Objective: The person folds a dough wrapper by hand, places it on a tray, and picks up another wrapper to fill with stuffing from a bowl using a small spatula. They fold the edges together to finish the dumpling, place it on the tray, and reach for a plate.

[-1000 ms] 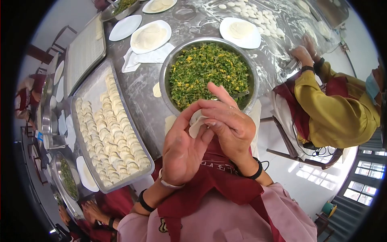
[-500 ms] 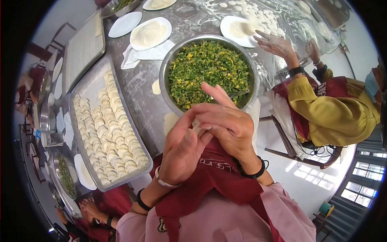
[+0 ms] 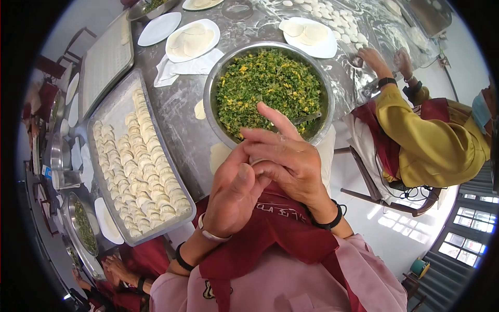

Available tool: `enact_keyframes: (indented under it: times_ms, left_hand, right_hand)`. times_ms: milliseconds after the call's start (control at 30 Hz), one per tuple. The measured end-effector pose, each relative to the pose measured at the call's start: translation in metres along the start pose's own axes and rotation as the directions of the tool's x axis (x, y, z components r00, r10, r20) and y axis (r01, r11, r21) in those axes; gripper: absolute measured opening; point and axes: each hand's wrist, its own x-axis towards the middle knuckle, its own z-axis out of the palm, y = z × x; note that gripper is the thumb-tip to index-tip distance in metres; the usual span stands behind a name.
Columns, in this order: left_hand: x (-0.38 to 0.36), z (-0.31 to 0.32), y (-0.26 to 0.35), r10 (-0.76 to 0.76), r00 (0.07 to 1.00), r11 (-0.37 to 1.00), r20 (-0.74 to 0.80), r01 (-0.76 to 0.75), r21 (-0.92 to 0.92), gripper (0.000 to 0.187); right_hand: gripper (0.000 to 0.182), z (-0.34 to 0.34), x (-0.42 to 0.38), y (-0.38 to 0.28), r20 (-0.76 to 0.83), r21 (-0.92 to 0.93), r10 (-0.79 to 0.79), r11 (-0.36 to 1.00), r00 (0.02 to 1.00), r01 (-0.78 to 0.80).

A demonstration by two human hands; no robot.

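My left hand (image 3: 234, 195) and my right hand (image 3: 291, 161) meet in front of the maroon apron, just below a steel bowl (image 3: 209, 99) of chopped green and yellow filling (image 3: 267, 91). Between their fingers a small bit of pale dough (image 3: 255, 161) shows; most of it is hidden. Both hands are closed around it, with some right fingers raised. A spoon (image 3: 306, 119) rests in the filling. To the left, a metal tray (image 3: 188, 221) holds rows of folded dumplings (image 3: 140, 177).
Plates with dough rounds (image 3: 192, 41) (image 3: 312, 36) stand beyond the bowl. A white cloth (image 3: 166, 73) lies under one plate. At the right, a co-worker's hand (image 3: 375, 60) works near small dough pieces (image 3: 332, 21). Other people's hands (image 3: 115, 268) show at lower left.
The co-worker's hand has drawn back from the right plate, where dough rounds now lie nearer its left edge. My fingers have shifted slightly around the dough.
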Motion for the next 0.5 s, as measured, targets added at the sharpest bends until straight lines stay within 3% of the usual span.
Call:
enact_keyframes:
  times_ms: [33, 167, 233, 333, 500]
  left_hand:
    - [0.000, 0.002, 0.000, 0.014, 1.000, 1.000, -0.012, -0.014, 0.001, 0.076]
    - [-0.001, 0.009, 0.000, 0.046, 0.987, 0.999, -0.154, -0.049, -0.019, 0.076]
    - [-0.001, 0.005, -0.002, 0.048, 0.992, 0.999, -0.119, -0.046, 0.022, 0.075]
    - [-0.001, 0.005, -0.002, 0.062, 0.990, 0.993, -0.123, -0.049, 0.105, 0.075]
    - [0.001, 0.006, 0.000, 0.084, 0.993, 0.974, -0.084, -0.065, 0.216, 0.074]
  right_hand:
    - [0.010, 0.000, 0.000, -0.002, -0.019, 0.011, 0.016, 1.000, 1.000, -0.016]
    - [0.011, 0.009, -0.010, -0.003, -0.177, 0.342, 0.213, 0.929, 0.961, -0.143]
    - [0.012, 0.013, -0.010, -0.007, -0.207, 0.435, 0.306, 0.880, 0.929, -0.193]
    - [0.013, 0.011, -0.007, -0.005, -0.177, 0.362, 0.252, 0.916, 0.952, -0.175]
    - [0.013, 0.007, -0.003, -0.008, -0.084, 0.404, 0.236, 0.896, 0.968, -0.184]
